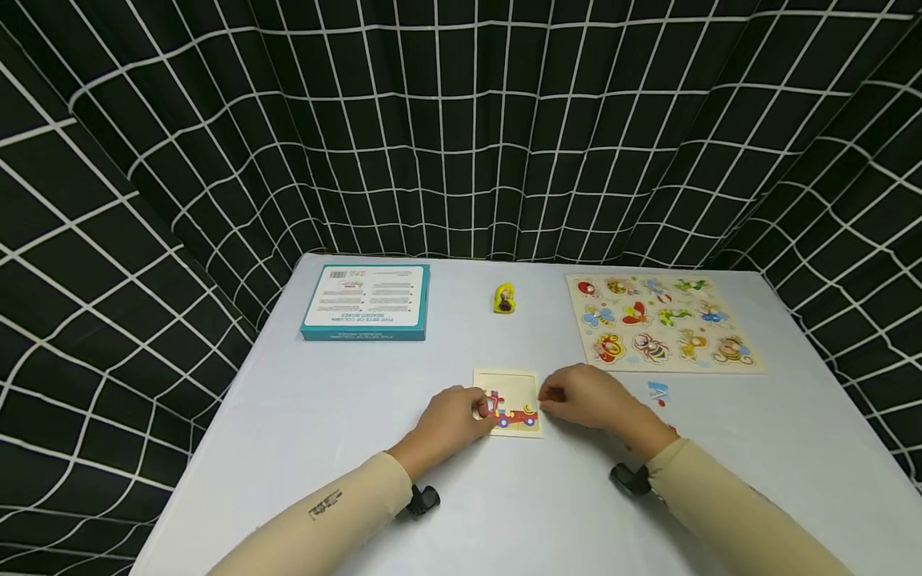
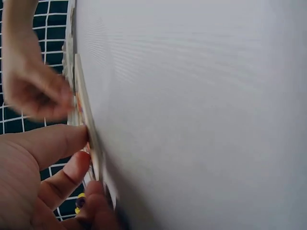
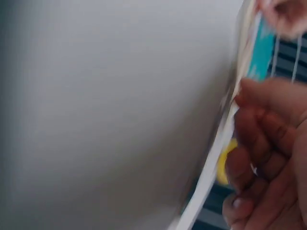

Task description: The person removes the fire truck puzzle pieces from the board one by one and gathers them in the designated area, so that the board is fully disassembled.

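Observation:
A small square wooden puzzle board (image 1: 515,373) with a red truck picture lies on the white table, its upper part bare wood. My left hand (image 1: 450,420) grips its left edge; in the left wrist view the thumb (image 2: 67,139) lies on the face, with fingers at the rim. My right hand (image 1: 587,396) is at the board's right edge with bent fingers, thumb and index close together; I cannot tell whether they pinch anything. A small blue piece (image 1: 659,391) lies to the right of it. Near that wrist, a red piece (image 1: 672,430) is partly hidden.
A teal and white box (image 1: 366,300) lies at the back left. A small yellow figure (image 1: 504,298) lies at the back middle. The large wooden insect puzzle (image 1: 663,324) fills the back right. Behind the table hangs a black curtain (image 1: 461,128) with white grid lines.

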The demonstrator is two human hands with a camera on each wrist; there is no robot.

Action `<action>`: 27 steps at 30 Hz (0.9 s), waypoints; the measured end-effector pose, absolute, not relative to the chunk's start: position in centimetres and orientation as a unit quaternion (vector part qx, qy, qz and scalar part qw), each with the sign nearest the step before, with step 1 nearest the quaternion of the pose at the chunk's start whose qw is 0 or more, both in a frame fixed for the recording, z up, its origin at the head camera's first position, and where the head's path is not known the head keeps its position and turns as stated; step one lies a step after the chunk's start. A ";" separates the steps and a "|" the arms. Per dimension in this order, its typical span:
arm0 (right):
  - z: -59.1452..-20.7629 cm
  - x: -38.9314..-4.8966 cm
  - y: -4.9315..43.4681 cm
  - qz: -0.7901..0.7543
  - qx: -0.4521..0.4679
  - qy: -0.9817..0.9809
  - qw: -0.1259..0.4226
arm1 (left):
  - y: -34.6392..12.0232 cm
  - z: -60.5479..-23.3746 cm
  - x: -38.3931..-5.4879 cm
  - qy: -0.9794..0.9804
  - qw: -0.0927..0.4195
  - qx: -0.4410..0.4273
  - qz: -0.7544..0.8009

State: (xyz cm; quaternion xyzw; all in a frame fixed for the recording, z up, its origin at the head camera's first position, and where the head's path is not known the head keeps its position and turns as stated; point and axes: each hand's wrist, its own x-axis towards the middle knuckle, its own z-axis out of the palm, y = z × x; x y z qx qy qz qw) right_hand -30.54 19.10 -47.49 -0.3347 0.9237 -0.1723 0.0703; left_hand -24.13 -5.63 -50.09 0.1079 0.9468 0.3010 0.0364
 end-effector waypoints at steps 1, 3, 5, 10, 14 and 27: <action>-47.6 -30.4 17.9 -0.171 -0.337 0.923 0.071 | -5.6 -50.1 -24.1 0.948 0.033 0.106 0.298; -47.6 -30.2 15.8 -0.170 -0.341 0.922 0.070 | -5.6 -50.2 -24.1 0.951 0.033 0.101 0.291; -47.6 -30.1 14.3 -0.166 -0.346 0.921 0.069 | -5.6 -50.1 -24.1 0.952 0.039 0.098 0.288; -47.5 -30.0 12.4 -0.134 -0.347 0.926 0.067 | -5.8 -50.2 -24.2 0.949 0.053 0.097 0.294; -47.6 -30.1 12.0 -0.124 -0.350 0.926 0.062 | -5.9 -50.1 -24.2 0.948 0.056 0.095 0.300; -45.3 -30.1 17.5 -0.184 -0.319 0.927 0.070 | -5.9 -49.7 -24.4 0.949 0.071 0.086 0.296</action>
